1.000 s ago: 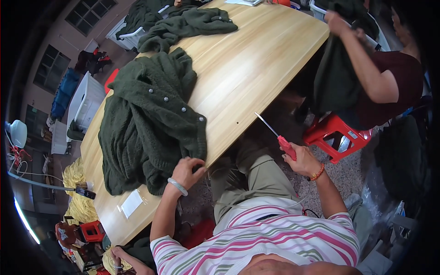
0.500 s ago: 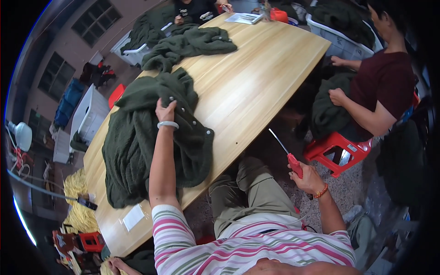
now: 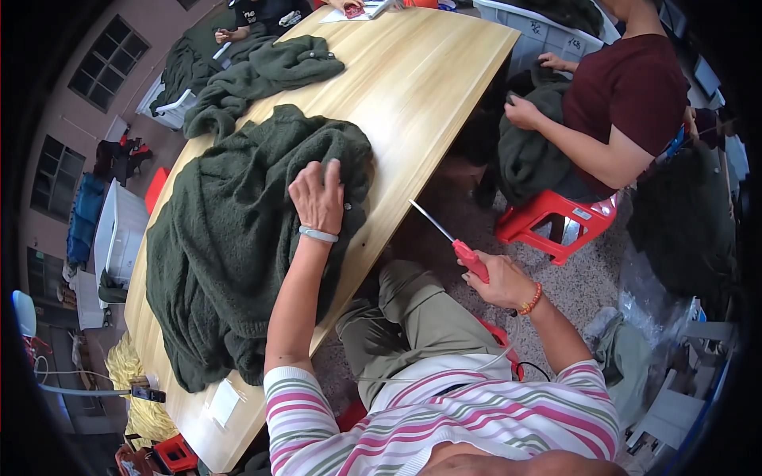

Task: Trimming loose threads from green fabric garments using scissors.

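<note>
A dark green knitted cardigan [image 3: 230, 230] lies in a bunched heap on the light wooden table [image 3: 397, 103]. My left hand [image 3: 317, 198] is over its right part, with fingers partly bent and apart, touching or just above the knit; contact is hard to judge. One button [image 3: 347, 206] shows beside that wrist. Off the table's near edge, my right hand [image 3: 502, 279] is closed around the red handle of a tool [image 3: 470, 258] with a thin metal shaft. The shaft points up and left toward the table edge, its tip apart from the cardigan.
Another green garment [image 3: 270, 75] lies farther up the table. A white card [image 3: 225, 403] is at the near left corner. To the right, a person in a dark red shirt [image 3: 627, 103] handles green knitwear on a red stool [image 3: 556, 224]. A grey bin [image 3: 548, 36] stands behind.
The cardigan has been turned over and spread, covering most of its row of buttons. My left hand has shifted right, its fingers more bent. The red-handled tool remains in my right hand.
</note>
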Action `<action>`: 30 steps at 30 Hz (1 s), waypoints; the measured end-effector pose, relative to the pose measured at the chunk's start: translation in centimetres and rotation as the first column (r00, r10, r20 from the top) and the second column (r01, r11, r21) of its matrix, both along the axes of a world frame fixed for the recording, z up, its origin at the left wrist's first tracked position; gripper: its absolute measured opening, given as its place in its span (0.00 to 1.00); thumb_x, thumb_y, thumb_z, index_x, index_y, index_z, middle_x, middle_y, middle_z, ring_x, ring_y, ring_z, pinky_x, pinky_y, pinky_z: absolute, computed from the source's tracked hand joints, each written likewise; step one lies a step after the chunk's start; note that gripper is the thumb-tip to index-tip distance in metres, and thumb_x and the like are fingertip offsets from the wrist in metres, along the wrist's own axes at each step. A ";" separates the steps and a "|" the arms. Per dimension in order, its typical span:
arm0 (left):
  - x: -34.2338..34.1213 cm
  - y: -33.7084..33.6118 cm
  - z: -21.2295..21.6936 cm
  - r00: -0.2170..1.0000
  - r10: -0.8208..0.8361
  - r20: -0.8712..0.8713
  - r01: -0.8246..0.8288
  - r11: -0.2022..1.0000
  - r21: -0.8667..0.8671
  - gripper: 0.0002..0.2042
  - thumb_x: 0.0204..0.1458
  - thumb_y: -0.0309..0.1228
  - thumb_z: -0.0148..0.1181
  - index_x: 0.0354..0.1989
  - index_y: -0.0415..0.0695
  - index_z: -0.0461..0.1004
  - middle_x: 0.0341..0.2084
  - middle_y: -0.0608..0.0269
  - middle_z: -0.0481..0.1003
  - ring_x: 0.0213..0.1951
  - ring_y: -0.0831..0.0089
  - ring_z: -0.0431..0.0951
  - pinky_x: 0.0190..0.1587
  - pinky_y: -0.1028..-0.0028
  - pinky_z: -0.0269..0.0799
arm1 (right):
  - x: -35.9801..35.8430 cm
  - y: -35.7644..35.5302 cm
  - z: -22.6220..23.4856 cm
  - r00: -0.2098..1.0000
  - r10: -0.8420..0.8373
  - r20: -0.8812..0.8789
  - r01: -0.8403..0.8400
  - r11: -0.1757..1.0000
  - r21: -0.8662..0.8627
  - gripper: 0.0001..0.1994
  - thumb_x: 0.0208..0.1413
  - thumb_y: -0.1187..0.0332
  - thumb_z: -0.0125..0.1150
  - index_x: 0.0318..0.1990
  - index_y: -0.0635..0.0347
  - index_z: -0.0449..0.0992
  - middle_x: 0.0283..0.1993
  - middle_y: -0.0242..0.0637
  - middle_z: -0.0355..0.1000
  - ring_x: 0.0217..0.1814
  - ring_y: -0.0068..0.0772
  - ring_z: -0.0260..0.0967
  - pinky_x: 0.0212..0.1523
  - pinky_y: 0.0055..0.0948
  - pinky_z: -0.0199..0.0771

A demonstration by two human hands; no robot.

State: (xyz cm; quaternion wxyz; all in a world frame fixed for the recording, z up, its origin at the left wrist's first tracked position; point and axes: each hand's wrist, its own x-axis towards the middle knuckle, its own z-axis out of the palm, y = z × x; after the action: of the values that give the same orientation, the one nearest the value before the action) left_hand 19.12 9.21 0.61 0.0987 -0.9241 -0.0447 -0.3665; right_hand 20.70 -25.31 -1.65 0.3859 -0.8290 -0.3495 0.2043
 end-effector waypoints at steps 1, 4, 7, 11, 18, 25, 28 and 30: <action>0.0 0.5 -0.3 0.998 -0.051 -0.040 0.053 0.997 0.062 0.17 0.46 0.27 0.54 0.47 0.50 0.69 0.41 0.59 0.67 0.45 0.61 0.68 0.44 0.65 0.62 | 0.0 0.4 0.3 1.000 0.006 0.000 -0.006 1.000 0.001 0.15 0.52 0.64 0.57 0.44 0.62 0.70 0.30 0.56 0.72 0.36 0.61 0.70 0.39 0.49 0.70; 0.5 1.6 -1.8 0.944 0.026 -0.329 -0.027 1.000 0.002 0.09 0.47 0.26 0.53 0.39 0.46 0.70 0.34 0.59 0.70 0.42 0.61 0.71 0.41 0.66 0.67 | -0.2 1.4 0.8 0.998 0.052 -0.020 -0.054 0.997 -0.060 0.16 0.52 0.63 0.57 0.44 0.62 0.70 0.31 0.56 0.72 0.37 0.60 0.71 0.41 0.49 0.71; 1.1 2.4 -3.1 0.963 0.058 -0.264 -0.115 0.972 -0.207 0.06 0.46 0.27 0.56 0.34 0.45 0.72 0.30 0.56 0.72 0.38 0.58 0.74 0.39 0.62 0.70 | -0.3 2.3 1.1 0.995 0.103 0.008 -0.102 0.994 -0.029 0.17 0.52 0.62 0.56 0.45 0.62 0.70 0.32 0.55 0.73 0.38 0.60 0.71 0.42 0.49 0.70; 1.7 3.3 -3.3 0.959 0.058 -0.278 -0.188 0.863 -0.469 0.07 0.42 0.28 0.61 0.31 0.45 0.72 0.29 0.54 0.73 0.35 0.54 0.75 0.39 0.60 0.71 | 0.2 4.0 3.0 0.993 0.114 0.020 -0.111 0.988 -0.107 0.18 0.52 0.61 0.56 0.47 0.61 0.69 0.33 0.55 0.73 0.39 0.59 0.71 0.43 0.50 0.70; 2.9 2.6 -3.5 0.959 0.006 -0.283 -0.181 0.781 -0.597 0.08 0.39 0.26 0.60 0.31 0.44 0.72 0.27 0.53 0.73 0.33 0.54 0.75 0.37 0.60 0.71 | 0.7 7.1 2.5 0.994 0.085 0.063 -0.079 0.991 -0.106 0.14 0.52 0.61 0.57 0.41 0.60 0.70 0.30 0.54 0.73 0.36 0.60 0.71 0.39 0.51 0.71; 2.9 5.5 -4.5 0.972 -0.128 -0.199 -0.073 0.639 -0.766 0.07 0.40 0.24 0.60 0.30 0.42 0.77 0.24 0.56 0.78 0.29 0.64 0.80 0.36 0.70 0.74 | 0.6 7.4 3.2 0.989 0.114 0.094 -0.094 0.975 -0.202 0.14 0.54 0.60 0.53 0.41 0.59 0.72 0.33 0.54 0.74 0.40 0.58 0.72 0.44 0.49 0.71; 2.9 6.5 -5.3 0.965 -0.168 -0.201 -0.069 0.577 -0.814 0.08 0.41 0.24 0.59 0.32 0.42 0.78 0.28 0.53 0.79 0.33 0.62 0.80 0.39 0.71 0.74 | 0.4 7.7 3.5 0.987 0.120 0.108 -0.095 0.971 -0.219 0.13 0.54 0.61 0.53 0.41 0.60 0.72 0.32 0.53 0.74 0.39 0.57 0.73 0.43 0.49 0.71; 3.0 7.2 -6.3 0.978 -0.102 -0.182 -0.080 0.621 -0.780 0.08 0.41 0.24 0.58 0.32 0.42 0.78 0.28 0.52 0.78 0.33 0.60 0.79 0.40 0.68 0.73 | 0.3 8.0 3.2 0.985 0.139 0.100 -0.117 0.974 -0.195 0.13 0.54 0.61 0.53 0.41 0.60 0.72 0.32 0.53 0.74 0.39 0.57 0.73 0.43 0.49 0.71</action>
State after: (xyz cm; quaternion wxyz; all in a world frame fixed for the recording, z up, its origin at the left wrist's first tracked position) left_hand 22.09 16.40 -5.69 -0.3115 -0.9079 -0.1834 -0.2123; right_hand 20.97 -17.34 1.54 0.2712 -0.8478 -0.4025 0.2139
